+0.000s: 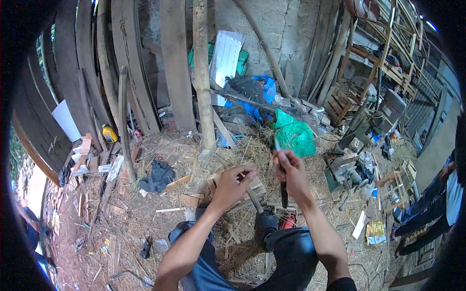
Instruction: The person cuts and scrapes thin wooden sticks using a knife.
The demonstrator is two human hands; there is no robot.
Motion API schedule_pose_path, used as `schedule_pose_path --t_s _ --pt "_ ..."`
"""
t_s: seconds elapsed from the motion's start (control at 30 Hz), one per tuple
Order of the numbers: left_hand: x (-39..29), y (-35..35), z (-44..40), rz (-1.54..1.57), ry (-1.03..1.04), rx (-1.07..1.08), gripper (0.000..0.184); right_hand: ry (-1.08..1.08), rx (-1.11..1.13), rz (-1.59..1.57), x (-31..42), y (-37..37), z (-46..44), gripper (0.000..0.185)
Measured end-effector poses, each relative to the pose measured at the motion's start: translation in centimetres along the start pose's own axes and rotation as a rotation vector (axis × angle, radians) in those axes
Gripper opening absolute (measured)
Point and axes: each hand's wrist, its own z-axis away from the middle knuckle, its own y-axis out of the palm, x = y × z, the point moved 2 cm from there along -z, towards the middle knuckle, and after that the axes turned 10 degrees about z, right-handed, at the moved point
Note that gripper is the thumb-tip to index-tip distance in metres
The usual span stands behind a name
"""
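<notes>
My right hand is wrapped round a knife. Its dark handle sticks out below my fist, and a short bright blade points up above my thumb. To its left, my left hand is closed in a pinch, fingertips turned toward the knife; anything between them is too small to make out. The two hands are apart. Below them a wooden stick slants down to a dark boot-like shape between my knees. Pieces of cut wood lie on the ground behind my left hand.
Straw and wood scraps cover the ground. A wooden post stands ahead, with a green plastic bag to its right. A black cloth or bag and a yellow bottle lie left. Other people's legs show at right, another person at far left.
</notes>
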Motion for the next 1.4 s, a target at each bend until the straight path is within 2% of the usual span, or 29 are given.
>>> schedule_pose_path --t_s 0.07,0.13,0.2,0.33,0.4,0.6,0.67,0.8,0.9,0.97,1.0,1.07,1.1,1.17,1.2,1.23,1.27,1.33,1.4 --pt "-0.6 -0.2 0.2 -0.196 0.188 -0.055 0.022 -0.031 -0.046 -0.045 -0.2 -1.3 -0.3 0.019" --pt "-0.7 -0.5 0.1 -0.204 0.130 -0.029 0.021 -0.018 -0.194 -0.078 0.2 -2.2 -0.2 0.019" --pt "-0.8 -0.4 0.1 -0.216 0.067 -0.007 0.021 -0.006 -0.182 -0.100 0.2 -2.3 0.0 0.018" --pt "-0.9 0.2 -0.1 -0.195 0.084 -0.050 0.019 0.090 -0.010 0.051 0.0 0.6 1.1 0.015" --pt "-0.7 0.4 -0.2 -0.186 0.101 -0.056 0.019 0.126 0.234 0.057 -0.7 1.9 1.4 0.011" --pt "-0.3 0.4 -0.4 -0.095 0.156 -0.033 0.021 0.141 0.217 0.030 0.0 1.0 0.9 0.012" --pt "-0.8 0.4 -0.3 -0.047 0.061 0.011 0.021 0.133 0.167 0.054 0.9 0.8 1.0 0.015" --pt "-0.9 0.5 -0.4 -0.075 0.117 0.026 0.022 0.118 0.174 0.074 0.5 0.4 0.8 0.014" --pt "-0.8 0.3 0.0 -0.047 0.071 0.013 0.021 0.090 0.145 0.105 0.1 -0.4 0.1 0.013" --pt "0.1 -0.2 0.3 -0.002 0.165 0.057 0.022 0.073 -0.175 0.130 0.7 -3.2 -0.6 0.012" --pt "-0.2 -0.2 0.6 -0.001 0.171 0.057 0.022 0.067 -0.175 0.133 0.6 -4.0 -0.7 0.012" --pt "-0.8 -0.3 0.9 -0.083 0.028 0.051 0.021 0.110 -0.146 0.005 -0.4 -5.0 -0.7 0.011" --pt "-0.9 -0.4 0.8 -0.080 0.030 0.051 0.021 0.108 -0.137 -0.045 -0.5 -4.6 -0.6 0.012" --pt "-0.9 -0.4 0.5 -0.128 -0.053 0.045 0.013 0.098 -0.120 -0.005 -0.5 -4.0 -0.4 0.014" --pt "-0.8 -0.2 0.4 -0.126 -0.052 0.045 0.013 0.090 -0.102 0.027 -0.2 -3.0 -0.1 0.015" --pt "-0.8 0.0 0.3 -0.104 0.050 0.034 0.012 0.101 -0.006 0.022 0.1 -1.8 0.4 0.015" --pt "-0.8 0.1 0.3 -0.082 0.150 0.024 0.012 0.102 -0.006 0.022 -0.1 -0.8 0.8 0.015" --pt "-0.9 0.1 0.1 -0.100 0.127 0.002 0.012 0.150 0.248 0.047 -0.6 1.0 1.4 0.015" --pt "-0.6 0.1 0.1 -0.116 0.099 -0.021 0.012 0.187 0.196 0.075 -0.6 0.8 0.9 0.013"
